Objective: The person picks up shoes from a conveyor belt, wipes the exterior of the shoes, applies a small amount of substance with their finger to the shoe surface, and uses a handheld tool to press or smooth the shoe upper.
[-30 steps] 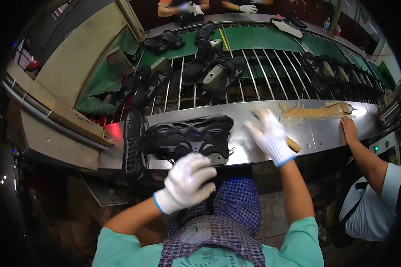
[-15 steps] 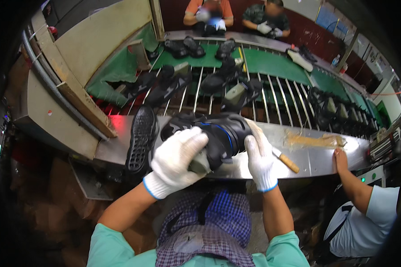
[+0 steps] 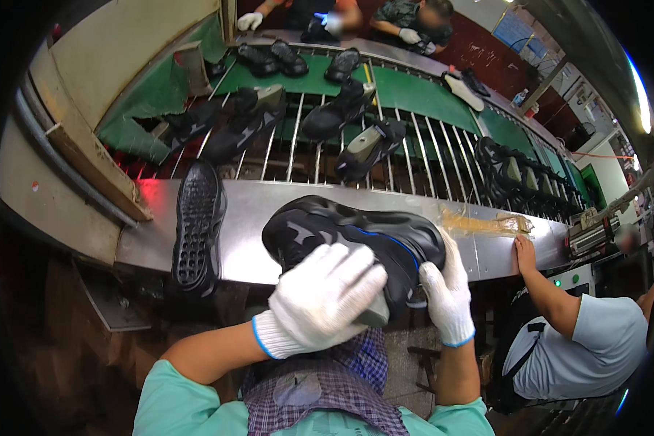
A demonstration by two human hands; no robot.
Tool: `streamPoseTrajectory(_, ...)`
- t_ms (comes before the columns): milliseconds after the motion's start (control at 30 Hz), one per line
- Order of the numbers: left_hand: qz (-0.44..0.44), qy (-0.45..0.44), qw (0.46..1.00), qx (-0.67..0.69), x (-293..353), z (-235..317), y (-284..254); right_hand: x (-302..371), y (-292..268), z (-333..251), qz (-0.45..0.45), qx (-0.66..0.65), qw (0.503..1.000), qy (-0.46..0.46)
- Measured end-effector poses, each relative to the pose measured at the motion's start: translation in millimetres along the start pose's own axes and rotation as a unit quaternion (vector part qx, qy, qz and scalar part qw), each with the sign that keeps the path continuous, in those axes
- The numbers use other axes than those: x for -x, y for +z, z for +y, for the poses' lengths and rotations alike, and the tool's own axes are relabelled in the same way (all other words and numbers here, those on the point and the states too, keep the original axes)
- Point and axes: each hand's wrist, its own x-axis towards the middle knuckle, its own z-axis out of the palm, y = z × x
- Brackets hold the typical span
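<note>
A black shoe (image 3: 320, 221) with a blue line along its side lies on its side between my hands, over the near edge of the metal ledge. My left hand (image 3: 330, 298), in a white knitted glove, is closed around the ankle end, where a bit of a grey-green shoe last (image 3: 374, 314) sticks out. At the toe end my right hand (image 3: 448, 291), gloved too, grips the shoe with the thumb on the near side and the fingers along the tip. Left of it another black shoe (image 3: 196, 229) rests with its studded sole showing.
Beyond the metal ledge (image 3: 243, 251) runs a roller conveyor (image 3: 407, 156) with several black shoes on lasts. A brown taped strip (image 3: 479, 224) lies on the ledge. A co-worker's hand (image 3: 525, 254) touches the ledge at right; two people work across the conveyor. A panel (image 3: 51, 182) borders the left.
The shoe has come nearer to me, with both hands still on it, and its side is turned more into view. The wooden-handled tool beside my right hand is no longer visible.
</note>
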Motion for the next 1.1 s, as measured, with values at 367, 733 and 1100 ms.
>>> streamPoseTrajectory(367, -0.159, 0.160, 0.974, -0.019, 108, 4, 11, 59, -11, 24, -0.256, 0.225, 0.930, 0.139)
streamPoseTrajectory(733, -0.156, 0.163, 0.974, -0.018, 128, -5, 11, 21, 38, 17, -0.306, 0.265, 0.897, 0.176)
streamPoseTrajectory(1100, -0.153, 0.105, 0.983, -0.017, 135, -9, -8, -28, 49, 26, -0.336, 0.210, 0.900, 0.179)
